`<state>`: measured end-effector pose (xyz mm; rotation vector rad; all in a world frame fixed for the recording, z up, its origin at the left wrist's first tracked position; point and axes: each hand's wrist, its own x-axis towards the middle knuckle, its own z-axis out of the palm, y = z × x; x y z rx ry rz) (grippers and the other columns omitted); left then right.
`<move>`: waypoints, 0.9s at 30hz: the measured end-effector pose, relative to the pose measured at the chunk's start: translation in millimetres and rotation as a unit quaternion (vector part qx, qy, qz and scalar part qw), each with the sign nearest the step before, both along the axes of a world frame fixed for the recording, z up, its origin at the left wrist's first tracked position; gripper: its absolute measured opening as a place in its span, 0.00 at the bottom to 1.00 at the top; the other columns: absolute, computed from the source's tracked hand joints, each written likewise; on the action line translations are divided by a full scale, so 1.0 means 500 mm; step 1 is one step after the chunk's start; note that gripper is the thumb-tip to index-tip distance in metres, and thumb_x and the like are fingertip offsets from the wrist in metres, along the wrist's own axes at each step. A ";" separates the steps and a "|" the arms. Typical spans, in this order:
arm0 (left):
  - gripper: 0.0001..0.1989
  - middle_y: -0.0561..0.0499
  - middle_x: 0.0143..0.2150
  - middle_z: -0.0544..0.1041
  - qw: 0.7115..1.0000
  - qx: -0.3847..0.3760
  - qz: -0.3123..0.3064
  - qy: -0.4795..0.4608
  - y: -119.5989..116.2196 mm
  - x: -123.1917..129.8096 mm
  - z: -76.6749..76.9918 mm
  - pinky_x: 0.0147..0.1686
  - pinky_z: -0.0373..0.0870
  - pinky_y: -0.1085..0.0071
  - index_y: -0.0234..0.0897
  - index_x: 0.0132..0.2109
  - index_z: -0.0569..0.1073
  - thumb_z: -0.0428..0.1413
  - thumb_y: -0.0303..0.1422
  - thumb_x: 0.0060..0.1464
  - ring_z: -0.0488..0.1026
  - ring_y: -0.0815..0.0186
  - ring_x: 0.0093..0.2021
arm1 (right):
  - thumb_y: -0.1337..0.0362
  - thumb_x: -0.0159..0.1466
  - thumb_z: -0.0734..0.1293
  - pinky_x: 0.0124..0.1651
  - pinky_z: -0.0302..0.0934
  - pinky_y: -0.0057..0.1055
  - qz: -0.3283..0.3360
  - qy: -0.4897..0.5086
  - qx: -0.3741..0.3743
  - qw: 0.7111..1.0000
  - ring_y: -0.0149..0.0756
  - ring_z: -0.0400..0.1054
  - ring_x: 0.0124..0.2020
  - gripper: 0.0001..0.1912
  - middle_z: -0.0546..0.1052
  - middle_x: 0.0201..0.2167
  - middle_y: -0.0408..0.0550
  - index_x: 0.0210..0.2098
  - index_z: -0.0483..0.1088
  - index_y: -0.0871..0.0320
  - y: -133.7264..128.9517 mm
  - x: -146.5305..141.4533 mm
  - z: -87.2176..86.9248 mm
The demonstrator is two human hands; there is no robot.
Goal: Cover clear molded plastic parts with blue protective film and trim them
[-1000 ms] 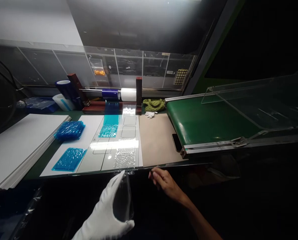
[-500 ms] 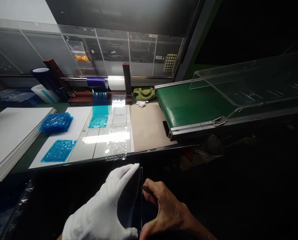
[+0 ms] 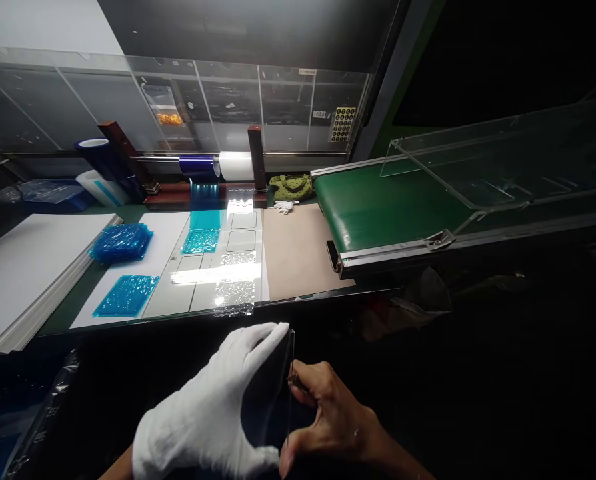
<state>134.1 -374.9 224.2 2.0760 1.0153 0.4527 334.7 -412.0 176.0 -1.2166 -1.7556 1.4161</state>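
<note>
My left hand [image 3: 208, 407], in a white glove, holds a thin clear panel [image 3: 265, 407] upright below the front edge of the bench. Its fingertips grip the top edge and its thumb the bottom one. At the panel's right edge is my bare right hand [image 3: 333, 407], with its index finger curled around a small dark object [image 3: 297, 381] that I cannot make out. The right thumb lies lower, close to the panel's bottom corner. Dark surroundings hide part of the panel's outline.
On the bench are blue film pieces [image 3: 121, 243], another blue film stack [image 3: 127, 295], a white sheet stack [image 3: 33, 267] and brown paper [image 3: 298, 253]. Behind stand a blue film roll [image 3: 198, 166] and a clear roll [image 3: 235, 166]. A green conveyor [image 3: 373, 207] runs right, beside a phone [image 3: 333, 256].
The view has turned slightly left. The panel and my left hand have shifted a little to the right, closer to my right hand, which has hardly moved.
</note>
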 end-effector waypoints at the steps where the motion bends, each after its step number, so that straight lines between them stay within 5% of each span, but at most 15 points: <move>1: 0.56 0.41 0.62 0.60 1.000 0.006 -0.005 0.006 0.002 0.002 0.002 0.52 0.68 0.51 0.47 0.66 0.51 0.66 0.47 0.30 0.62 0.40 0.57 | 0.47 0.34 0.78 0.36 0.67 0.27 -0.006 -0.003 -0.001 1.000 0.35 0.64 0.34 0.32 0.66 0.25 0.39 0.32 0.70 0.57 -0.001 0.001 -0.002; 14: 0.54 0.41 0.60 0.60 0.996 0.031 -0.033 0.075 0.014 0.027 0.009 0.51 0.69 0.55 0.47 0.66 0.49 0.63 0.53 0.33 0.63 0.43 0.56 | 0.44 0.37 0.76 0.35 0.65 0.25 -0.016 -0.007 -0.072 0.997 0.32 0.59 0.34 0.29 0.63 0.26 0.39 0.26 0.62 0.56 -0.011 0.013 -0.022; 18: 0.56 0.42 0.61 0.59 0.991 0.075 0.007 0.112 0.014 0.018 -0.005 0.52 0.67 0.53 0.48 0.67 0.46 0.63 0.51 0.33 0.61 0.43 0.57 | 0.41 0.34 0.76 0.23 0.53 0.22 -0.140 0.047 0.034 0.988 0.25 0.50 0.23 0.34 0.56 0.20 0.35 0.22 0.53 0.55 -0.012 0.021 -0.047; 21: 0.57 0.43 0.62 0.58 0.982 0.115 0.043 0.141 0.012 0.009 -0.016 0.53 0.63 0.51 0.48 0.67 0.44 0.63 0.48 0.33 0.59 0.41 0.58 | 0.41 0.44 0.73 0.20 0.43 0.24 -0.214 0.100 0.100 0.967 0.22 0.42 0.19 0.34 0.50 0.17 0.33 0.21 0.48 0.55 -0.007 0.031 -0.046; 24: 0.56 0.43 0.61 0.60 0.975 0.141 0.072 0.158 0.013 0.012 -0.026 0.54 0.61 0.51 0.47 0.67 0.45 0.63 0.47 0.32 0.59 0.41 0.57 | 0.46 0.54 0.69 0.22 0.45 0.25 -0.181 0.060 0.086 0.978 0.24 0.46 0.19 0.25 0.53 0.18 0.34 0.22 0.51 0.55 0.017 0.043 -0.043; 27: 0.57 0.40 0.60 0.61 0.962 0.149 0.145 0.177 0.024 0.015 -0.048 0.54 0.58 0.48 0.44 0.67 0.48 0.64 0.48 0.30 0.61 0.40 0.56 | 0.55 0.64 0.61 0.26 0.52 0.25 -0.159 -0.054 0.077 0.983 0.27 0.55 0.21 0.11 0.58 0.21 0.36 0.31 0.60 0.55 0.076 0.052 -0.074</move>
